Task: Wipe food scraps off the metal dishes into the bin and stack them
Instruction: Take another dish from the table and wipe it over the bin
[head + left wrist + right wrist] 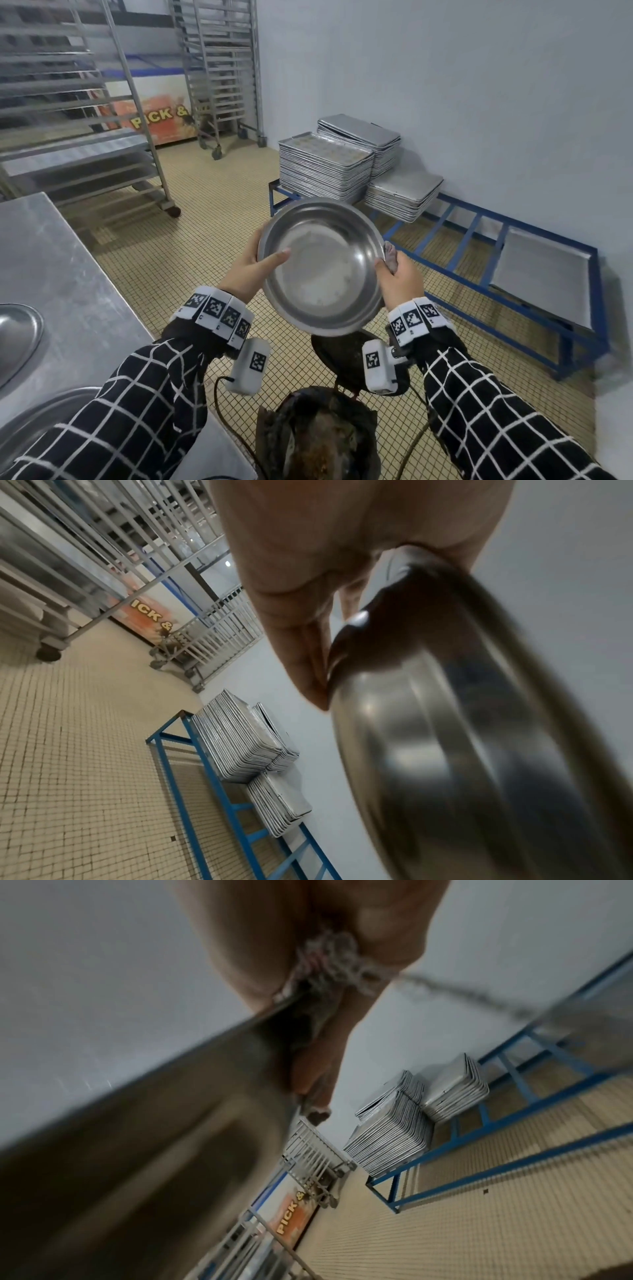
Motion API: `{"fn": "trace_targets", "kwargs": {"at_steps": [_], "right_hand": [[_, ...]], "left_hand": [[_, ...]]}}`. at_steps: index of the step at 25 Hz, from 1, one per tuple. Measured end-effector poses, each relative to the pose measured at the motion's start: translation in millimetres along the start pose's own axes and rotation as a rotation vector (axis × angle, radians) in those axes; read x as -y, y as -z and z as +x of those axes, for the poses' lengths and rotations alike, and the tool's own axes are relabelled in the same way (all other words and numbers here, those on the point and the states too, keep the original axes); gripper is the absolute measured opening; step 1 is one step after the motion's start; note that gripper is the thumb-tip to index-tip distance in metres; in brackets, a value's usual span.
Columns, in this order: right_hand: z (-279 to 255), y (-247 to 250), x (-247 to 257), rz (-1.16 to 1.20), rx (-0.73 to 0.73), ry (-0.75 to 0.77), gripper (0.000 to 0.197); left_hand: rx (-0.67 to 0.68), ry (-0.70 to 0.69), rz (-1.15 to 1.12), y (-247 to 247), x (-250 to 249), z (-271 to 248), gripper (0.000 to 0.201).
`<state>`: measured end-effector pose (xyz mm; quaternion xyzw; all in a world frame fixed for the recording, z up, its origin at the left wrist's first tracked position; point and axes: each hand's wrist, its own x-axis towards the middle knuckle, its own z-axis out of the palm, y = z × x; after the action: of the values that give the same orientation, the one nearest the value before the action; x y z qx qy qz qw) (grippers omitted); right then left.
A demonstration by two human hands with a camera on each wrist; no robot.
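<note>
The left hand [245,274] grips the round shiny metal dish [323,265], thumb inside the rim. The right hand [400,279] pinches the opposite rim, a crumpled grey cloth [390,255] bunched under its fingers [310,1069]

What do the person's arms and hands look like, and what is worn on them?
Both arms wear black sleeves with a white grid pattern. Each wrist carries a white band printed with square black-and-white markers, and a white box-shaped camera unit with one marker hangs below. Dark cables run from the units. The left hand and right hand are bare.
</note>
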<state>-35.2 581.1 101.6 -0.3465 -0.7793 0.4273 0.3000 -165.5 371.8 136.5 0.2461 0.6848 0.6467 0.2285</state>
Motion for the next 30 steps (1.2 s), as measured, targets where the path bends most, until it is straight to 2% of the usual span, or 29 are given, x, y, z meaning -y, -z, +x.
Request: {"fn": "trace_targets", "kwargs": {"at_steps": [2,7,12,17,19,21,27,28,30], "right_hand": [[-6,-4,6,0.078,-0.074,-0.035,0.017],[-17,-16,16,0.188,-0.157,-0.078,0.019],[-26,-21,16,0.202,-0.051,-0.078,0.013],[-35,-24,4,0.112,-0.006,-0.093,0.021],[-43,-24,7,0.079,0.052,-0.004,0.026],[-53,-29,13,0.053,0.156,0.157,0.035],[-85,-60,16,-0.222,0.640,0.564,0.056],[-85,-60,12,-0.278,0.651,0.631,0.060],[-80,-55,2,-0.435,0.577,0.738,0.065]], "left_hand": [[-0.030,-0.090,0.001,-5,4,-4,0.057],[-0.098,-0.197,-0.088,-15,17,-15,0.059],[-0.242,-0.093,0.001,-21,25,-17,0.048],[-0.287,-0.089,0.082,-5,23,-7,0.044],[-0.285,-0.083,0.142,-4,23,-7,0.041],[-0.275,-0.076,0.180,-4,23,-8,0.038],[-0.234,-0.139,0.166,-14,15,-7,0.030],[-0.234,-0.149,0.148,-13,15,-7,0.027],[-0.253,-0.150,0.112,-9,16,-5,0.027]]}}
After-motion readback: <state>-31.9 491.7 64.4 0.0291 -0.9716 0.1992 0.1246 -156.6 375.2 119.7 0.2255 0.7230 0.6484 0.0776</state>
